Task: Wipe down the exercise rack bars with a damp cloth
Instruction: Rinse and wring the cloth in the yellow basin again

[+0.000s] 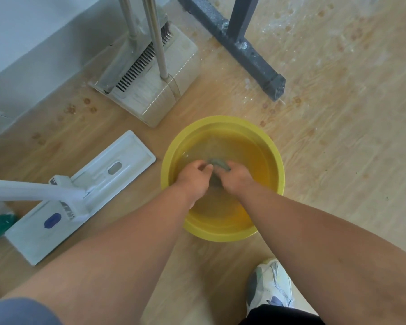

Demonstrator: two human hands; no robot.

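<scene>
Both hands are down in the one yellow basin (277, 158): left hand (192, 175) and right hand (236, 177) each curled around the single grey cloth (219, 163), held in the water. Lift it unwrung and it'll likely drip across the floor (338, 137) toward the one dark rack foot (244, 45). One mop (80, 191), one dustpan set (150, 73) alongside.

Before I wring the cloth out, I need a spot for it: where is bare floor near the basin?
Right of the basin, toward the rack foot, is bare. Left is crowded by the mop and dustpan.
</scene>
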